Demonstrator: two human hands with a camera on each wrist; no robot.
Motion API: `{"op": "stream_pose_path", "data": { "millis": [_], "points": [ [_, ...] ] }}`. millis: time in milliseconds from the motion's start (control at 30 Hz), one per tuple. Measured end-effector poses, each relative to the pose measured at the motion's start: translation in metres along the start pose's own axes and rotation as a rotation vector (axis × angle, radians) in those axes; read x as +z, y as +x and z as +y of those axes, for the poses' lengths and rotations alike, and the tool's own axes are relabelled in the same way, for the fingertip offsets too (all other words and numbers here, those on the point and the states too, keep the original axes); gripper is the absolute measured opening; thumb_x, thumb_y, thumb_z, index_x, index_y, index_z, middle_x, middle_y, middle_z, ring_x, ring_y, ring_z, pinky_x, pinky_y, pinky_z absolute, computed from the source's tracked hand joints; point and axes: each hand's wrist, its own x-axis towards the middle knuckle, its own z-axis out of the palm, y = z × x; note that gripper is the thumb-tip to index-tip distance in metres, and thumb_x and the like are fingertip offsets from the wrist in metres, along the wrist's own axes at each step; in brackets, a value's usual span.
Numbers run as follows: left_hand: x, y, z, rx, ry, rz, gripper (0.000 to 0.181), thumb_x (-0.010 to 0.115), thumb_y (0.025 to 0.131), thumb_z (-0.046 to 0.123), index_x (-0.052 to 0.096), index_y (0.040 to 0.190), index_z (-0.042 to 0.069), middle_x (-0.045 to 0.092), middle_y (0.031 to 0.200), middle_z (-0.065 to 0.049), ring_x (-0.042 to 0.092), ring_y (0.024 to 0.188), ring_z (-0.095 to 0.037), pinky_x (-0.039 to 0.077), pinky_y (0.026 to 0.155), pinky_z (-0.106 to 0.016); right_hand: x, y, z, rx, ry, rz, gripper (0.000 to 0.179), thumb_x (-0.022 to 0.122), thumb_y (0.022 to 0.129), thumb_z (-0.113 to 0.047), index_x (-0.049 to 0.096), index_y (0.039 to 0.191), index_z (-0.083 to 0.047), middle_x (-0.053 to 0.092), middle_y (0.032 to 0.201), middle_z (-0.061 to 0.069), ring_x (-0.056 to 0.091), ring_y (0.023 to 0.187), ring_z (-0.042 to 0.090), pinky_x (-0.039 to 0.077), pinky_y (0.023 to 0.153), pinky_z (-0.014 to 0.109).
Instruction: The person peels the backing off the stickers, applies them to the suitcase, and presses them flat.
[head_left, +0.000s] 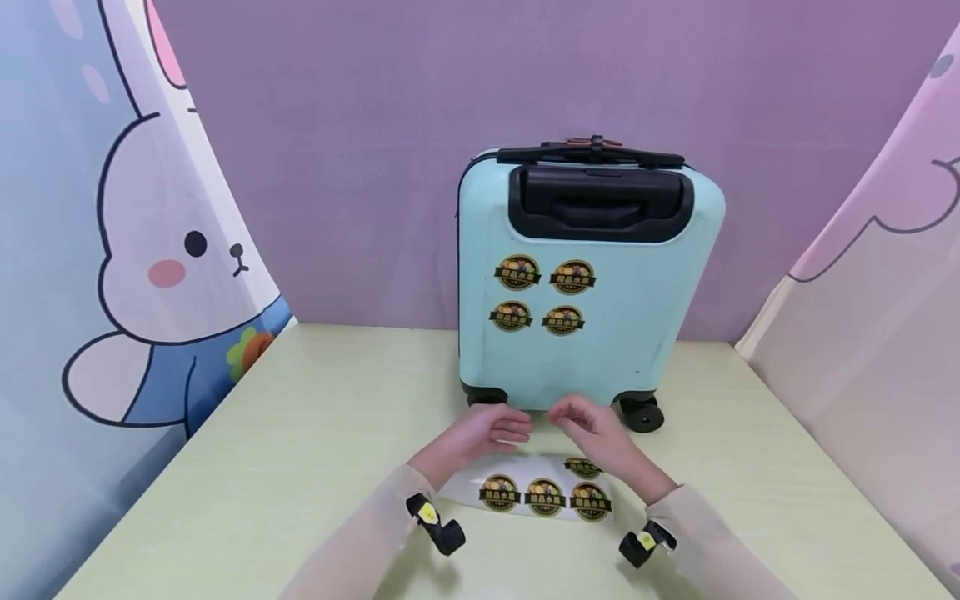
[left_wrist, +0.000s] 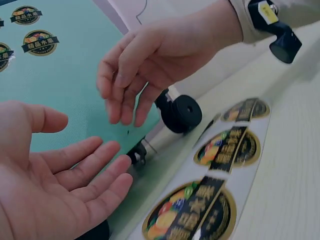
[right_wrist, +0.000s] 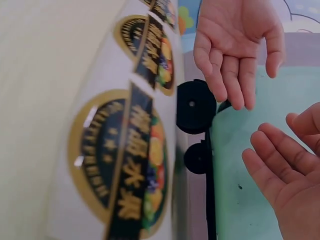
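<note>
A mint-green suitcase (head_left: 600, 358) stands upright on the table, with several round black-and-gold fruit stickers (head_left: 517, 272) on the left part of its face. Before it lies a white sticker sheet (head_left: 468, 492) bearing several more of these stickers (head_left: 545, 497). My left hand (head_left: 491, 431) hovers over the sheet's far edge, palm turned inward, fingers loosely extended and holding nothing. Facing it across a small gap is my right hand (head_left: 596, 429), its fingers relaxed and bent slightly, also holding nothing. In the left wrist view both hands (left_wrist: 65, 185) appear in front of the suitcase's lower part.
Black wheels (head_left: 641, 412) support the suitcase, and a black handle recess (head_left: 600, 204) sits near its top. Behind it hangs a purple backdrop (head_left: 360, 167). A rabbit-print curtain (head_left: 172, 250) borders the pale table (head_left: 337, 400) on the left, and a pink-and-white one (head_left: 885, 350) on the right.
</note>
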Motion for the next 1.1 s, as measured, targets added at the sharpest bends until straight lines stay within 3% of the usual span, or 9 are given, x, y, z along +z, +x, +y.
{"op": "stream_pose_path", "data": {
  "millis": [267,567,800,1100],
  "points": [
    [-0.015,-0.006,-0.005,0.011,0.243,0.052,0.033,0.058,0.097,0.014,0.065,0.118,-0.011,0.072,0.108,-0.017,0.069,0.101,-0.027,0.056,0.090,-0.038,0.004,-0.009,0.001,-0.045,-0.032,-0.051,0.013,0.054,0.098,0.004,0.065,0.104,0.004,0.067,0.101,0.020,0.066,0.094,0.029,0.056,0.083,0.029],
    [-0.031,-0.019,-0.001,0.047,0.483,0.039,0.029,0.069,0.091,0.011,0.070,0.114,-0.006,0.072,0.112,-0.013,0.068,0.099,-0.021,0.057,0.086,-0.034,0.006,-0.017,-0.003,-0.034,-0.050,-0.117,0.015,0.053,0.100,0.001,0.067,0.105,-0.003,0.068,0.103,0.018,0.066,0.093,0.030,0.056,0.081,0.030],
    [-0.039,-0.031,-0.001,0.086,0.617,-0.065,0.036,0.079,0.079,0.002,0.069,0.113,-0.005,0.072,0.111,-0.012,0.067,0.103,-0.024,0.054,0.091,-0.033,0.006,-0.023,-0.009,-0.011,-0.057,-0.155,0.015,0.053,0.101,-0.002,0.066,0.107,-0.004,0.068,0.104,0.014,0.065,0.093,0.031,0.055,0.080,0.030],
    [-0.035,-0.041,0.000,0.105,0.932,-0.148,0.057,0.089,0.064,0.001,0.070,0.118,0.004,0.068,0.120,-0.005,0.062,0.112,-0.027,0.048,0.100,-0.039,0.006,-0.025,-0.011,0.005,-0.064,-0.188,0.015,0.053,0.101,-0.003,0.066,0.108,-0.002,0.068,0.106,0.013,0.066,0.094,0.031,0.055,0.081,0.031]
  ]
}}
